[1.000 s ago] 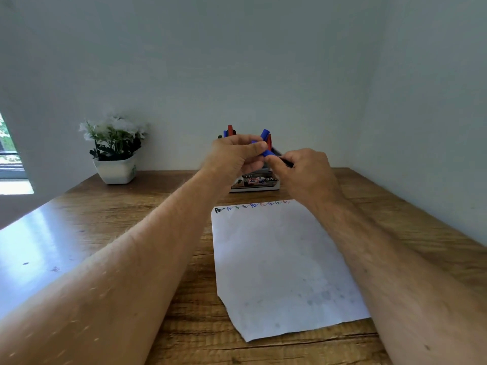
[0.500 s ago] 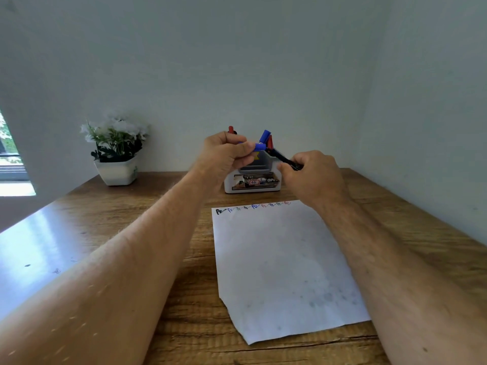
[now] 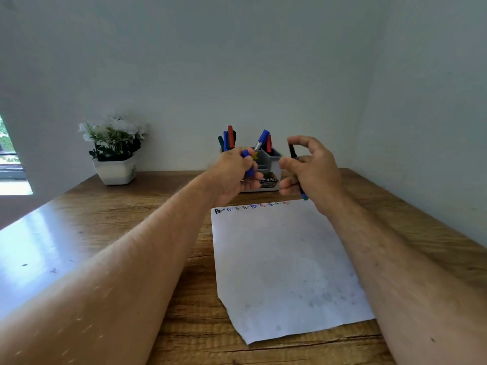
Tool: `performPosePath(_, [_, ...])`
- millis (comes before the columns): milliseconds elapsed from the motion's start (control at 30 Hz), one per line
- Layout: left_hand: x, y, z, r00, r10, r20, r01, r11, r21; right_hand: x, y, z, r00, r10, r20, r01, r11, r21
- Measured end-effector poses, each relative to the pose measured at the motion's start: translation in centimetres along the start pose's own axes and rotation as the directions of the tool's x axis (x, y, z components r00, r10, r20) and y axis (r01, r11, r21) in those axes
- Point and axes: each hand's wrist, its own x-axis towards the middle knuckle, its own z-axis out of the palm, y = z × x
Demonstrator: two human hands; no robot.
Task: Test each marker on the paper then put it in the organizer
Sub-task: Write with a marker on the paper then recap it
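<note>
My left hand (image 3: 234, 172) grips a blue marker cap (image 3: 247, 164) in curled fingers, just in front of the grey organizer (image 3: 268, 164). My right hand (image 3: 311, 169) holds a dark uncapped marker (image 3: 296, 169) nearly upright, its blue tip pointing down just above the far right corner of the white paper (image 3: 284, 259). A row of small coloured scribbles (image 3: 253, 206) runs along the paper's far edge. Several red, blue and green markers (image 3: 229, 138) stand in the organizer.
A white pot with white flowers (image 3: 114, 151) stands at the back left of the wooden table (image 3: 131, 222). Walls close the table in at the back and right. A bright window strip shows at the far left.
My hands have pulled apart: the cap came off into my left hand, and my right hand swung the marker upright with its tip down near the paper.
</note>
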Motion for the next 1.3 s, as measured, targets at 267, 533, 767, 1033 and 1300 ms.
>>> performPosePath(267, [0.3, -1.0, 1.6, 1.0, 0.024, -0.005, -0.024, 1.0, 0.006, 0.0, -0.7, -0.7, 0.995, 0.092, -0.033, -0.078, 0.948, 0.307])
performPosePath(533, [0.1, -3.4, 2.9, 0.986, 0.161, 0.048, -0.159, 0.804, 0.574, -0.3, 0.7, -2.4, 0.993, 0.052, -0.103, -0.054, 0.998, -0.017])
performPosePath(767, [-0.2, -4.1, 2.9, 0.984, 0.151, 0.096, -0.177, 0.753, 0.634, -0.5, 2.7, -2.7, 0.988, 0.153, -0.03, -0.156, 0.966, -0.208])
performPosePath(1033, [-0.2, -4.0, 2.9, 0.97, 0.113, 0.213, -0.239, 0.576, 0.782, -0.2, 3.0, -2.6, 0.974, 0.22, 0.06, -0.192, 0.933, -0.305])
performPosePath(1300, [-0.1, -4.2, 3.0, 0.968, 0.069, 0.239, -0.231, 0.606, 0.761, -0.4, 2.8, -2.6, 0.994, 0.111, 0.022, -0.089, 0.886, -0.456])
